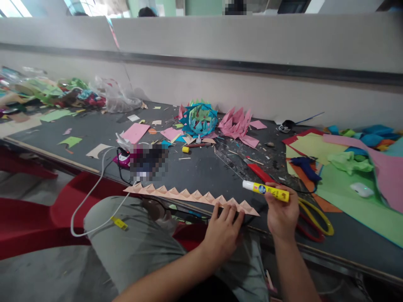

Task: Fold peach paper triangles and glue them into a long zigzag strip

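A long peach paper strip folded into a row of triangular points lies along the near edge of the table. My left hand rests on its right end, fingers laid flat and slightly apart. Held in my right hand is a yellow glue stick, its white end pointing left, raised just over the table. Behind that hand lie scissors with red and yellow handles, partly covered by it. The glue stick's yellow cap stands apart on the table.
Folded blue-green and pink paper pieces stand near the wall. A glue gun lies on coloured sheets at right. A white cable hangs over the left edge near a red chair. Paper scraps litter the dark table.
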Tool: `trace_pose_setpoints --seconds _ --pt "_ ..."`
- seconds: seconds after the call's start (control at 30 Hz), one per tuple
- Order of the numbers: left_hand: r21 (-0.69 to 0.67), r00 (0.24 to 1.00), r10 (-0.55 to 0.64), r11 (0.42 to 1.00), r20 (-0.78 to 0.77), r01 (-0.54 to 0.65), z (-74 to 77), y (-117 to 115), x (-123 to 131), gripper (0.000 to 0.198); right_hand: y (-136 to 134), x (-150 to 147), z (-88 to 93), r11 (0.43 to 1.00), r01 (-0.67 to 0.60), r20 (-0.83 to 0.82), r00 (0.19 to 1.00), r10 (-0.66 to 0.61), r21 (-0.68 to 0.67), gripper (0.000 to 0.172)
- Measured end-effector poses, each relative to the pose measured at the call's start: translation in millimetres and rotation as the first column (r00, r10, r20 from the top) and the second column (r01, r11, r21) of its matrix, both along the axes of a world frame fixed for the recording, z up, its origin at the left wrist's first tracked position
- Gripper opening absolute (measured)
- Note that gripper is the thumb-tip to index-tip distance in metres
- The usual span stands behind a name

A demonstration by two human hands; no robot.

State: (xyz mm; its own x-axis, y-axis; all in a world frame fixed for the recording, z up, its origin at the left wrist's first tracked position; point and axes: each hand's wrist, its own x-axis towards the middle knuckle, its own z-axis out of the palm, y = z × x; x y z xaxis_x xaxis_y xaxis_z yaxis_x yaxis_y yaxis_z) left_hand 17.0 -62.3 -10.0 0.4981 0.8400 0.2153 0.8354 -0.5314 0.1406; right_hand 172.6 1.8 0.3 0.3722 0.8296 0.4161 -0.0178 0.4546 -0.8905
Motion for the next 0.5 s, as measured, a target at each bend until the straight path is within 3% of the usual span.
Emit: trace_pose_setpoints --seconds 0.13,0.33,0.5 --pt "-0.025 0.999 -0.012 1.000 0.045 0.013 2.7 -0.8 -1.9 0.049 0.3 11.8 -4.3 0.997 -0.008 -0.152 0.988 -0.004 -0.082 0.026" --pt "-0.057 0.993 0.051 0.997 0.109 -0.045 18.9 6.8 3.7 0.036 -8.1 32.7 -8.8 0.993 0.053 0.001 0.999 -0.053 -0.105 0.029" --pt "-0.052 0.981 0.082 0.996 0.174 -0.074 18.7 15.7 8.6 0.020 -17.2 40.6 -13.3 0.985 0.111 0.086 0.991 -0.100 -0.135 0.031"
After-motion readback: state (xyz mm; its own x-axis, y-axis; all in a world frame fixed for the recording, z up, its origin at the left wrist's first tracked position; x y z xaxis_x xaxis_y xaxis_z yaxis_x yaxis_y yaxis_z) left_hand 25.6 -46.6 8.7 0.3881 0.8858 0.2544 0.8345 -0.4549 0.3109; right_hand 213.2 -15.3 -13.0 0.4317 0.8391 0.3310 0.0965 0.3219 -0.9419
